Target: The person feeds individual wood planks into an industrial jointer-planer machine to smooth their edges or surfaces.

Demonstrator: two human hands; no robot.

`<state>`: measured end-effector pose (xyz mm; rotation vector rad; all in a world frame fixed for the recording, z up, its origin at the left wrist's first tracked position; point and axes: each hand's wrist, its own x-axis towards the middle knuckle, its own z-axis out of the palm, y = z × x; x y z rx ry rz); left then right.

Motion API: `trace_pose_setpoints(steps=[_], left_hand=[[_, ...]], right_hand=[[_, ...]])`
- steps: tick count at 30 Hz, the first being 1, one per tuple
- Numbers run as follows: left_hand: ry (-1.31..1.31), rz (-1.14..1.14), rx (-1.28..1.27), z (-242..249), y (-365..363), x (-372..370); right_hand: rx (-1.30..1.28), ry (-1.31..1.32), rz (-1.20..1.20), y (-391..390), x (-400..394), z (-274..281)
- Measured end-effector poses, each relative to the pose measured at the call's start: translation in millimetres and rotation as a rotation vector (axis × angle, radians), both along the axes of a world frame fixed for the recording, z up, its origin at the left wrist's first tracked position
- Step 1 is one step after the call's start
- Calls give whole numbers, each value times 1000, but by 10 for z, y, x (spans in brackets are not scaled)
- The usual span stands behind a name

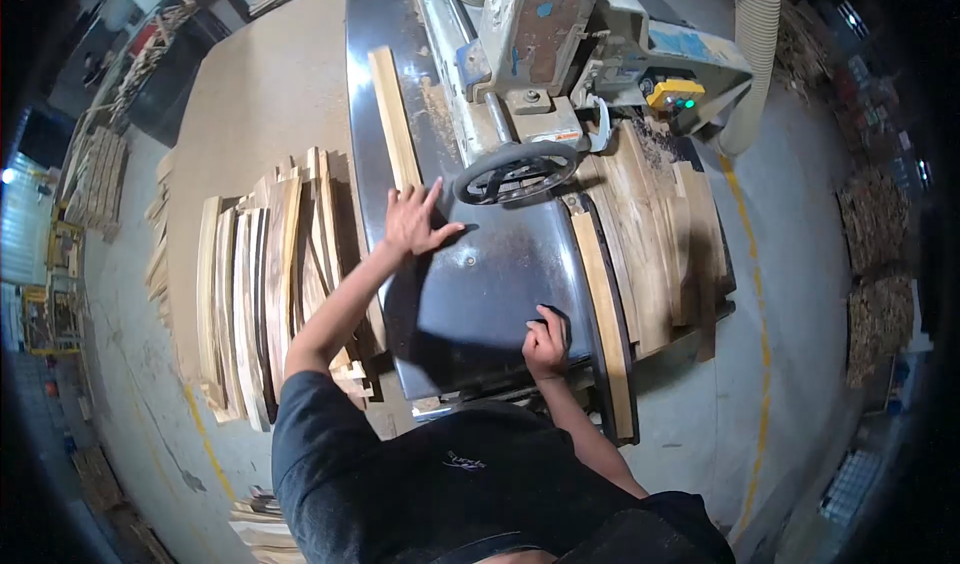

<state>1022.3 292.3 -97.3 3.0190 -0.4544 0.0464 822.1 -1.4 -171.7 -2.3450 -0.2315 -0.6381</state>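
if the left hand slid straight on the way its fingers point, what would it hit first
Probably the wood strip lying along the machine table. The left hand lies flat, fingers pointing up the table, with the strip's near end just past the fingertips. The handwheel sits off to the right, likely out of line.

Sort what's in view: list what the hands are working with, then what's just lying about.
In hand: left hand at the wooden strip; right hand on the dark machine table.

Lying about: curved wood pieces, handwheel, dust hose, offcuts.
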Motion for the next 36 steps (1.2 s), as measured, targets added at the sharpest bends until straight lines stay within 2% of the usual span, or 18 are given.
trace_pose_setpoints(steps=[2, 3, 5, 6, 8, 10, 14, 17, 18, 20, 23, 28, 31, 36], left_hand=[[-50, 171, -123, -81, -120, -230], [-51, 184, -116, -308, -192, -315], [-329, 595, -49, -806, -314, -326], [-213, 594, -124, -813, -393, -321], [-237, 571, -180, -999, -660, -356], [-216, 498, -219, -933, -922, -582], [-223, 405, -304, -842, -1588, -1214], [-295, 424, -307, -857, -1988, -1855], [-309, 406, -329, -864, -2096, -2068], [-265, 280, -313, -882, -2253, -2504], [-182, 252, -390, -830, -2516, -2850], [-130, 213, -467, -769, -2650, -2561], [-71, 199, -519, -899, -2667, -2150], [-21, 211, -505, -894, -2519, -1510]], right_hand=[[35, 28, 47, -14, -21, 64], [44, 35, 54, -33, -39, 87], [69, 32, 61, 5, -61, 80], [76, 24, 56, -5, -69, 51], [103, 19, 38, 13, -74, 44], [195, -28, 72, -16, -77, 26], [359, 74, 146, -188, -121, -54], [329, 106, 224, -323, -480, 132], [236, 112, 275, -427, -654, 194], [218, 30, 400, -601, -1011, 190], [76, 101, 450, -886, -1500, 193], [-260, 355, 389, -1043, -1689, 254], [-316, 391, 275, -957, -1551, 257], [-346, 453, 260, -877, -1021, 251]])
